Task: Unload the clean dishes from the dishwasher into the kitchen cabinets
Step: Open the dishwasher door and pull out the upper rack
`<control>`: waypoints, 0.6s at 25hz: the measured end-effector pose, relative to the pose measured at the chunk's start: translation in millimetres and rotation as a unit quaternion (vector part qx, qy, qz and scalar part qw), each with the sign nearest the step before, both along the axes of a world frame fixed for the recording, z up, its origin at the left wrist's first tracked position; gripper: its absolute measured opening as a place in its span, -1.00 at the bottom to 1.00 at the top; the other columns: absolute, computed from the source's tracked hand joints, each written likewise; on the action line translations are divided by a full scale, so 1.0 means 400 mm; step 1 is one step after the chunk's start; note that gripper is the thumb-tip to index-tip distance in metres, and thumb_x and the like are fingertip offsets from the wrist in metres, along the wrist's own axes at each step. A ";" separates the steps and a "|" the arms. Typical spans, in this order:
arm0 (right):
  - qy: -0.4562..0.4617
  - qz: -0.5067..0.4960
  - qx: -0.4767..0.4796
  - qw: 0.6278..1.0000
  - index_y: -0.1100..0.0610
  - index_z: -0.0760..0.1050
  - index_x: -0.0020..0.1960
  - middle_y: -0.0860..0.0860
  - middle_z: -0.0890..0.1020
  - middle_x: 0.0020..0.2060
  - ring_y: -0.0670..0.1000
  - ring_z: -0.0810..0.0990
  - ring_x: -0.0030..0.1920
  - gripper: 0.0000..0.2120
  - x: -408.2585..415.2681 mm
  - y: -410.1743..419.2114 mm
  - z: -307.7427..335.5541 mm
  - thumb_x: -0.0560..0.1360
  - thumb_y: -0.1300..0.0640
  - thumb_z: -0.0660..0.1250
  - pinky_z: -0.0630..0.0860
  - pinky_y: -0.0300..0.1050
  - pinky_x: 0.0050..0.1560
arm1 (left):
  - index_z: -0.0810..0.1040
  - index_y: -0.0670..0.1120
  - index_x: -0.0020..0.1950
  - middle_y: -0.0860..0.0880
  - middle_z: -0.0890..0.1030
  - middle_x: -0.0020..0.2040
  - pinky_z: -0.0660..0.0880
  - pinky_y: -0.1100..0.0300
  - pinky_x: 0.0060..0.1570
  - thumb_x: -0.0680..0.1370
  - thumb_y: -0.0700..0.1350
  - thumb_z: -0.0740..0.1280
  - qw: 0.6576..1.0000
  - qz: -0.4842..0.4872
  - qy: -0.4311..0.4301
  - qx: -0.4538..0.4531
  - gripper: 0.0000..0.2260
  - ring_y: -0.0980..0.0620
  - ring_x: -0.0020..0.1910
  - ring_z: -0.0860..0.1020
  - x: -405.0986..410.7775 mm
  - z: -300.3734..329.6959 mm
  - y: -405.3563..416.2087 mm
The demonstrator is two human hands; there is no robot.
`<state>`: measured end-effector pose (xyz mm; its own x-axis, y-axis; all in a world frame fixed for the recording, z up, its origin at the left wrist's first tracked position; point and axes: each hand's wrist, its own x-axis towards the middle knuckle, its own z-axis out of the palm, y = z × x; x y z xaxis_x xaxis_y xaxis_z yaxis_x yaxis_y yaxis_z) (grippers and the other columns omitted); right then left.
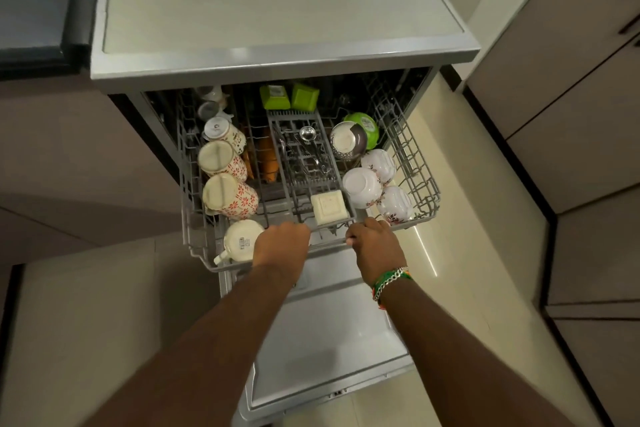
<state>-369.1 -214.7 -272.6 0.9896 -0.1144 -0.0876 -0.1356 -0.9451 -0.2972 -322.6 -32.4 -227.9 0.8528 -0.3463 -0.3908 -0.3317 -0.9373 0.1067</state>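
You stand over the open dishwasher, its door folded flat toward you and the upper rack drawn out over it, and by the look of things the unloading has barely begun: the rack is full and nothing is in your hands but the rack itself. The cabinets that are to take the dishes run along your right, their doors shut. Every piece is still to be moved. Down the left side of the rack lie two patterned mugs, bottoms toward you, with a further mug behind them and a plain white mug at the near corner, just beside your left hand. The middle holds a cutlery tray with spoons and a small steel cup in it, and a square white dish at its near end. On the right sit a dark-rimmed bowl and a green bowl behind it, then three white flowered bowls clustered together, all upturned. Two green containers stand at the back, half in shadow. Your left hand is closed over the rack's front rail, knuckles up, fingers hidden beneath. Your right hand, banded at the wrist, is curled round the same rail a little apart, fingers hooked over the wire; judging by the grip, you are sliding the rack.
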 end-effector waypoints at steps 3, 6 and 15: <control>0.007 -0.002 0.003 1.000 0.08 0.62 0.00 0.05 0.58 -0.08 0.09 0.48 -0.01 -0.90 -0.020 0.005 0.004 0.57 0.21 0.34 0.40 -0.07 -0.08 | 0.59 -0.02 0.15 -0.07 0.66 0.07 0.58 0.00 -0.04 0.56 -0.23 0.38 1.000 0.009 0.005 -0.007 -0.80 -0.14 0.05 0.64 -0.014 -0.006 0.005; 0.017 0.004 -0.001 1.000 0.05 0.61 0.02 0.03 0.57 -0.07 0.09 0.48 0.01 -0.90 -0.044 0.012 0.010 0.59 0.18 0.33 0.39 -0.08 -0.06 | 0.60 -0.03 0.15 -0.08 0.67 0.07 0.59 -0.01 -0.04 0.55 -0.24 0.39 1.000 0.014 0.010 0.000 -0.79 -0.15 0.05 0.65 -0.040 -0.004 0.009; 0.038 0.005 -0.012 0.999 0.05 0.60 0.02 0.00 0.58 -0.03 0.06 0.49 0.03 -0.93 -0.190 -0.002 0.007 0.59 0.13 0.34 0.37 -0.10 -0.05 | 0.63 -0.06 0.16 -0.09 0.69 0.05 0.64 -0.02 0.01 0.53 -0.21 0.43 0.999 0.013 0.031 0.015 -0.79 -0.13 0.03 0.67 -0.177 -0.026 -0.009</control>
